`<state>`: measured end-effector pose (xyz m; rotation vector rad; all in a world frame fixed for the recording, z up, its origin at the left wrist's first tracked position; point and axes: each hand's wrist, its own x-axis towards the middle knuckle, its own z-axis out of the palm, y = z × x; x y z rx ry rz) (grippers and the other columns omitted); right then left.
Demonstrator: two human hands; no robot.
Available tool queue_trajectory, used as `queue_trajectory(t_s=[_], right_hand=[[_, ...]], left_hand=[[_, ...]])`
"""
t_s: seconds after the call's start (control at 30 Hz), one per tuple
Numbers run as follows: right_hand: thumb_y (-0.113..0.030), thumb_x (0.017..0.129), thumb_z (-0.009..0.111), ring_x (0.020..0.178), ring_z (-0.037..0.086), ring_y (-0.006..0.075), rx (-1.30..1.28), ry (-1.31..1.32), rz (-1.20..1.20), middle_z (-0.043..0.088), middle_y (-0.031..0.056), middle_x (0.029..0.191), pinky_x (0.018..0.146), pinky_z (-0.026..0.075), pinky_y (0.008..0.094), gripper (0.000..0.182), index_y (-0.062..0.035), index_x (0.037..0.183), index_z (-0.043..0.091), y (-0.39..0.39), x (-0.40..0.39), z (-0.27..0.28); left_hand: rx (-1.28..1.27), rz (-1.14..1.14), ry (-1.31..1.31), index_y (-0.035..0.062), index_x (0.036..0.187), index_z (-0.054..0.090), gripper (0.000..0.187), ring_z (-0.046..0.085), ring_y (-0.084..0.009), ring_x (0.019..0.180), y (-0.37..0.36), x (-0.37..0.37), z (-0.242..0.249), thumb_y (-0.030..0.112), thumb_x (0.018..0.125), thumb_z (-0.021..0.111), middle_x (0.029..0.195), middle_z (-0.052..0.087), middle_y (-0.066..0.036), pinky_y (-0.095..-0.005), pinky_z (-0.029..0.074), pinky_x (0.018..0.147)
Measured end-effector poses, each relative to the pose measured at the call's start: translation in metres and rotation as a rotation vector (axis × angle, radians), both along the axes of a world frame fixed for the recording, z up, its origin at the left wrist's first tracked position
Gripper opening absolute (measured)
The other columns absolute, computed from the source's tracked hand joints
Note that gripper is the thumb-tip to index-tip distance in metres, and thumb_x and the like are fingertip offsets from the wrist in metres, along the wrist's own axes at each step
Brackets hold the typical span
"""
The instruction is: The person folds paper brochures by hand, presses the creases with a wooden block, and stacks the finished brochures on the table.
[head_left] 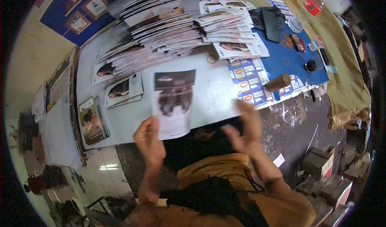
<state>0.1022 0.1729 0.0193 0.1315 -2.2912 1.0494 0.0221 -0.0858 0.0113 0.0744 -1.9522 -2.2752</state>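
My left hand [150,140] grips a white booklet [175,122] by its lower left edge and holds it up over the front of the table. A dark band runs along the top of its cover, above a dark picture. To the right, my right hand [247,126] is raised off the table's front edge, blurred by motion, with thumb and fingers apart and nothing in it. Nearest to that hand on the table is a brown cylindrical object [278,83], lying on printed blue sheets [245,80].
Tall piles of booklets [161,34] fill the back of the white table [213,102]. Smaller piles, one with a green cover [91,122], lie at left. A phone [271,26], rubber bands [287,41], a dark-filled cup [311,65] and a bottle [313,5] are at right. Boxes [317,162] stand on the floor.
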Motion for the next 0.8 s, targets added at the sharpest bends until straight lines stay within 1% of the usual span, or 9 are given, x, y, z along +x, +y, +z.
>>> queue_trajectory(t_s=[0.1,0.2,0.23,0.27,0.3,0.43,0.5,0.73,0.8], right_hand=[[-0.017,0.076,0.085,0.128,0.051,0.0383,-0.202,-0.161,0.228,0.051,0.0228,0.14,0.106,0.043,0.0419,0.078,0.0023,0.142,0.048,-0.039,-0.006,0.014],[-0.009,0.089,0.071,0.11,0.064,0.0242,-0.555,-0.285,0.212,0.064,0.023,0.124,0.092,0.05,0.0335,0.048,0.0047,0.133,0.057,-0.049,-0.002,0.006],[-0.007,0.092,0.067,0.105,0.066,0.0206,-0.637,-0.334,0.208,0.067,0.0228,0.118,0.088,0.052,0.0315,0.041,0.0057,0.13,0.059,-0.051,-0.001,0.002],[-0.004,0.099,0.056,0.087,0.065,0.0116,-0.6,-0.251,0.144,0.073,0.017,0.097,0.077,0.053,0.0263,0.029,0.0079,0.125,0.062,-0.052,-0.004,0.003],[-0.005,0.1,0.057,0.083,0.06,0.0075,-0.76,-0.295,0.084,0.073,0.0106,0.092,0.074,0.051,0.0239,0.023,0.0084,0.115,0.068,-0.053,-0.005,-0.002],[-0.006,0.094,0.068,0.077,0.059,0.0037,-0.975,-0.378,0.053,0.073,0.0042,0.085,0.069,0.049,0.0206,0.014,0.0052,0.1,0.074,-0.049,-0.009,-0.011],[-0.004,0.093,0.07,0.076,0.06,0.0038,-0.955,-0.42,0.135,0.074,0.0042,0.083,0.068,0.049,0.0207,0.011,0.004,0.097,0.076,-0.05,-0.007,-0.015],[-0.009,0.084,0.079,0.077,0.061,0.0036,-0.889,-0.545,0.299,0.075,0.0065,0.084,0.069,0.049,0.0218,0.012,0.0,0.092,0.077,-0.064,-0.003,-0.017],[-0.011,0.083,0.081,0.077,0.061,0.0037,-0.905,-0.597,0.353,0.075,0.0064,0.086,0.07,0.048,0.0214,0.014,-0.0015,0.092,0.077,-0.063,-0.001,-0.025]], left_hand=[[-0.056,-0.151,-0.024,-0.0053,0.103,0.07,0.016,0.067,-0.0152,0.088,0.04,0.016,-0.009,0.007,0.095,0.066,0.098,0.073,-0.013,-0.0288,0.053,0.076],[-0.231,-0.381,0.371,-0.0019,0.105,0.072,0.018,0.066,-0.0306,0.115,0.061,0.027,-0.014,0.003,0.087,0.072,0.128,0.063,-0.025,-0.0365,0.051,0.096],[-0.48,-0.469,0.457,-0.001,0.108,0.072,0.023,0.06,-0.0334,0.125,0.058,0.026,0.003,0.002,0.084,0.074,0.135,0.06,-0.023,-0.0387,0.049,0.101],[-0.494,-0.51,0.505,-0.0006,0.11,0.071,0.025,0.058,-0.0333,0.127,0.055,0.026,0.003,0.002,0.085,0.072,0.136,0.059,-0.022,-0.0401,0.047,0.103],[-0.507,-0.55,0.553,-0.0002,0.113,0.071,0.027,0.057,-0.0331,0.129,0.051,0.025,0.002,0.002,0.086,0.071,0.137,0.059,-0.021,-0.0416,0.046,0.105],[-0.341,-0.29,0.214,-0.0068,0.135,0.053,0.044,0.048,-0.0303,0.136,0.037,0.029,0.0,0.003,0.093,0.061,0.142,0.052,-0.024,-0.0417,0.037,0.113],[-0.159,-0.354,0.066,-0.0107,0.143,0.041,0.054,0.047,-0.029,0.135,0.037,0.029,-0.003,0.004,0.095,0.061,0.146,0.046,-0.023,-0.0416,0.037,0.113],[0.24,-0.556,-0.107,-0.0083,0.147,0.032,0.083,0.051,-0.0214,0.127,0.036,0.035,-0.005,0.019,0.085,0.079,0.139,0.049,-0.017,-0.0382,0.041,0.108],[0.207,-0.578,-0.199,-0.003,0.15,0.028,0.086,0.046,-0.0279,0.134,0.032,0.035,-0.009,0.024,0.085,0.077,0.146,0.044,-0.019,-0.0441,0.039,0.111]])
